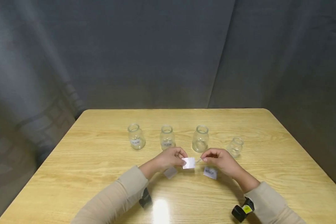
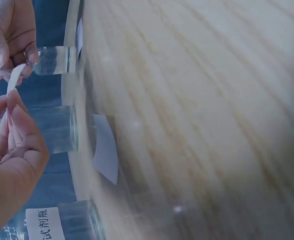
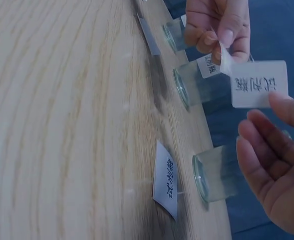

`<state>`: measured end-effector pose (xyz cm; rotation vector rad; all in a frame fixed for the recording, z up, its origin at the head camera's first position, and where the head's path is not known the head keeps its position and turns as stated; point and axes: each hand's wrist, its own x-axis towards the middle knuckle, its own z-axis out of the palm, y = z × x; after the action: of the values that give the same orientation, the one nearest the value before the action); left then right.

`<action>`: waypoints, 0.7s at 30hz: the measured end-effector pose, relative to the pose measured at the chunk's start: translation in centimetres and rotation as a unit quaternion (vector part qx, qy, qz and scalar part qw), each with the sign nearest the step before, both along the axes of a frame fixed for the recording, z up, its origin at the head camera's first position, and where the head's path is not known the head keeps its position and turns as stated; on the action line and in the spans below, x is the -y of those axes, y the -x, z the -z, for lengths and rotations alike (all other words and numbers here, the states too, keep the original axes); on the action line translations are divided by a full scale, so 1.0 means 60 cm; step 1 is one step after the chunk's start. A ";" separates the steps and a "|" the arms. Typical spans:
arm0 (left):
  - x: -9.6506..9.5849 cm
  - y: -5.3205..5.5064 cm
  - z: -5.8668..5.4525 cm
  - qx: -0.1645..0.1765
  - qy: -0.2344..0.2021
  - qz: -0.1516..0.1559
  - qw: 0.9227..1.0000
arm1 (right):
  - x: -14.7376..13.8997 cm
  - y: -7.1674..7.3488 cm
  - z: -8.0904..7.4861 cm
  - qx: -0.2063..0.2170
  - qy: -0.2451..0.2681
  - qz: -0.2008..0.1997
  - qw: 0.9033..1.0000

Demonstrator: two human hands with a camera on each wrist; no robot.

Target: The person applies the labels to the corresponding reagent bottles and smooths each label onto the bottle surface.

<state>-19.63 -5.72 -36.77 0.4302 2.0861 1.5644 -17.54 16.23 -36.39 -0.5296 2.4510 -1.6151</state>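
Note:
In front of the jars, both hands are raised close together over the table. My left hand (image 1: 170,156) pinches a small white backing paper (image 1: 188,163) between thumb and fingers. Facing it, my right hand (image 1: 219,160) pinches a label (image 3: 259,84) with printed dark characters, its thumb on one corner. In the right wrist view, the curled backing paper meets the label's edge near the left fingertips. Beneath the right hand, another printed label (image 1: 210,172) lies on the table. A blank white paper (image 1: 170,172) lies under the left forearm side.
Several glass jars stand in a row beyond the hands. The far-left jar (image 1: 136,137) and the one beside it (image 1: 167,137) bear labels. A plain jar (image 1: 200,138) and a smaller plain jar (image 1: 235,147) stand to the right. Grey curtain (image 1: 145,56) hangs behind the wooden table (image 1: 100,161).

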 end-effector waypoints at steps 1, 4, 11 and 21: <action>0.000 0.000 0.000 0.002 0.001 0.001 1.000 | 0.000 0.000 0.000 -0.001 0.004 0.007 1.000; -0.001 -0.001 0.003 0.006 0.004 0.010 1.000 | -0.002 0.001 0.002 0.001 0.017 0.025 1.000; -0.009 -0.006 0.006 -0.002 0.013 0.032 0.999 | -0.004 -0.003 0.000 0.021 0.037 0.043 0.998; -0.010 -0.007 0.004 -0.017 0.011 0.043 0.999 | 0.006 -0.001 0.002 0.053 0.084 0.046 0.994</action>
<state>-19.19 -5.15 -37.00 0.5350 2.0783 1.4935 -17.51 15.85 -36.49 -0.3487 2.3088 -1.8454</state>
